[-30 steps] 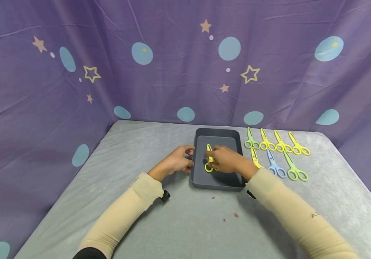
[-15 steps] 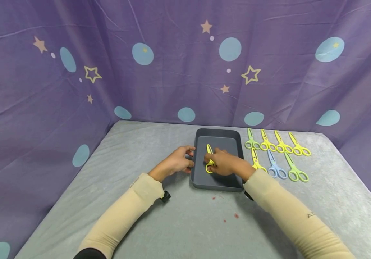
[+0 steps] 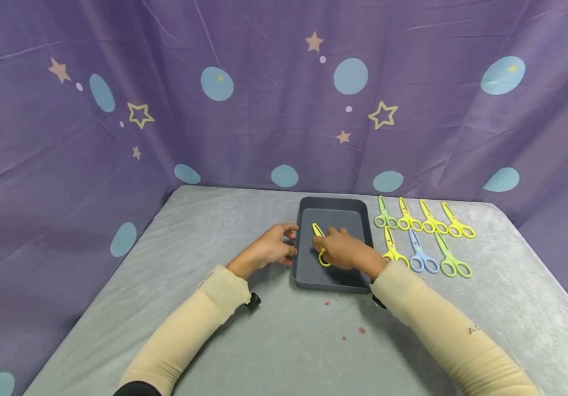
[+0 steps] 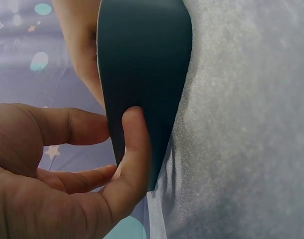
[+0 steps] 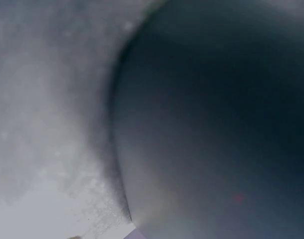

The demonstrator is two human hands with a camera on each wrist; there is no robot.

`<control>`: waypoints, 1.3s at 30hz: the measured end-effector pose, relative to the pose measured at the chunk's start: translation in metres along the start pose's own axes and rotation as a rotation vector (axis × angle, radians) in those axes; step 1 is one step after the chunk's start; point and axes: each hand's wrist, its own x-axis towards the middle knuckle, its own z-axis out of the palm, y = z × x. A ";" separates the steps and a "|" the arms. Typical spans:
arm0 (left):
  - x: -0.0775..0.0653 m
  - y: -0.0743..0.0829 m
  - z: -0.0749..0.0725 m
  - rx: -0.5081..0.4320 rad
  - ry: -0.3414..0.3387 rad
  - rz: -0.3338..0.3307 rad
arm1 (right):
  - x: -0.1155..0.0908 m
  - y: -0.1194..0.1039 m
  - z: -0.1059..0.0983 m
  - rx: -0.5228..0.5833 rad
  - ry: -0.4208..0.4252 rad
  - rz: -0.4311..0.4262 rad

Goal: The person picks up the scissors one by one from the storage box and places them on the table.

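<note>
The dark grey tray (image 3: 336,202) lies on the cloth-covered table. My left hand (image 3: 271,246) is at its left wall. In the left wrist view, fingers of that hand (image 4: 67,189) hold the tray wall (image 4: 142,64) at its rim, one finger flat on the outer face. Over the tray's middle, my right hand (image 3: 345,248) pinches yellow plastic scissors (image 3: 317,230), blades pointing away and leaning left. Its fingers cover much of the scissors. Only the blurred tray wall (image 5: 192,124) fills most of the right wrist view; no scissors show there.
Right of the tray lie several more scissors in two rows: a green pair (image 3: 382,212) and yellow pairs (image 3: 405,215) behind, with yellow (image 3: 389,242), blue (image 3: 418,252) and green (image 3: 448,256) pairs in front. A purple curtain (image 3: 264,143) stands behind.
The scissors under my right hand have turned, their tips swinging slightly left and the handle ring slightly right. My right forearm has shifted a little left. The left hand looks unmoved.
</note>
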 end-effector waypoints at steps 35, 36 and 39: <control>-0.001 0.001 -0.002 -0.008 -0.014 -0.005 | -0.055 0.043 -0.022 -0.102 0.391 0.049; -0.001 0.002 -0.002 -0.008 -0.014 -0.006 | -0.058 0.045 -0.023 -0.100 0.398 0.057; -0.001 0.002 -0.002 -0.008 -0.016 -0.006 | -0.066 0.052 -0.025 -0.085 0.395 0.083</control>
